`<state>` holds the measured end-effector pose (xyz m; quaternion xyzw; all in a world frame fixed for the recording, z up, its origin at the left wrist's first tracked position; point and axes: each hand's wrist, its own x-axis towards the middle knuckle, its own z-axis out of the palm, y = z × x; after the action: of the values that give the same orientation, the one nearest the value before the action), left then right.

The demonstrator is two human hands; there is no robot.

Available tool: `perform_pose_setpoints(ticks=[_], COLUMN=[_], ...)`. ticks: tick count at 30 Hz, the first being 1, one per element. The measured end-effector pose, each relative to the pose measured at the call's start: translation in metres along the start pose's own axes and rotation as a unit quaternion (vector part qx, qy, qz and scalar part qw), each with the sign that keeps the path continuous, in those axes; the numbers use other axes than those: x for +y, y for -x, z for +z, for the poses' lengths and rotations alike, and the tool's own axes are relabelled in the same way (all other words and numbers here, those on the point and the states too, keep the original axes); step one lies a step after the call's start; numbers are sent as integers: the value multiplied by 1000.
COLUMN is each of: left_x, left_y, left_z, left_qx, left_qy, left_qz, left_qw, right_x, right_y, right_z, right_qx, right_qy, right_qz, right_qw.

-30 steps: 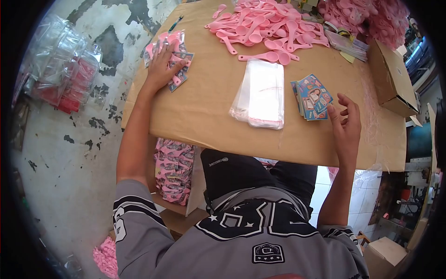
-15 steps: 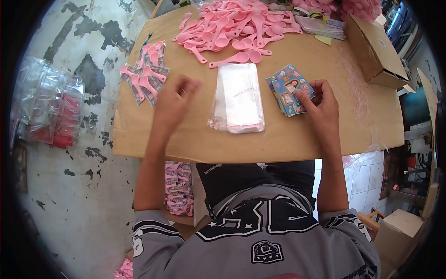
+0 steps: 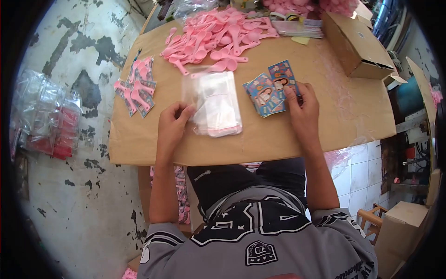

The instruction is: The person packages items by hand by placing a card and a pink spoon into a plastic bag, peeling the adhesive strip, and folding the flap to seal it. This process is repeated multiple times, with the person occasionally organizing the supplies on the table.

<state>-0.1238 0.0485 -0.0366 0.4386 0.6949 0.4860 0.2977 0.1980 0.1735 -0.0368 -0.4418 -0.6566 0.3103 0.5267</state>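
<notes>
Cards (image 3: 264, 95) and clear bags (image 3: 217, 109) touch separate hands (image 3: 304, 108).

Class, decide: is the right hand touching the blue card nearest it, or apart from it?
Touching. The head view shows the right hand with its thumb lying over the face of that blue card.

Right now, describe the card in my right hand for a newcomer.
On the brown-covered table, look right of the clear bags. Your right hand grips a blue printed card; unlike the neighbouring pile, it has your thumb on it.
</notes>
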Motion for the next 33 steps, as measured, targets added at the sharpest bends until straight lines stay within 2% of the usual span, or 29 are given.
perform_pose_setpoints(ticks=[4,5,8,9,12,15,21,24,29,33], left_x=[4,7,10,4,-6,-4,8,25,10,8], left_y=[10,16,25,25,29,39,54,57,51,41], left_z=[5,5,10,6,11,7,8,16,20,30], left_qx=[56,84,170,169,248,208,93,94,100,97], left_qy=[32,13,43,98,195,280,361,376,422,427], left_qz=[27,9,28,24,60,45,-15,-32,-49,-65], left_qw=[998,996,984,980,947,936,928,921,900,897], right_x=[8,8,9,8,4,2,-1,0,6,-4], right_y=[0,1,0,0,1,2,4,4,3,-2], right_z=[-6,-8,-6,-8,-12,-12,-10,-9,-10,-4], right_qx=[10,2,21,19,18,20,10,6,-12,37], right_qy=[-96,-117,-178,-172,-169,-183,-183,-186,-181,-200], right_qz=[53,65,58,63,69,66,68,67,80,55], right_qw=[994,991,982,983,983,981,981,980,980,978])
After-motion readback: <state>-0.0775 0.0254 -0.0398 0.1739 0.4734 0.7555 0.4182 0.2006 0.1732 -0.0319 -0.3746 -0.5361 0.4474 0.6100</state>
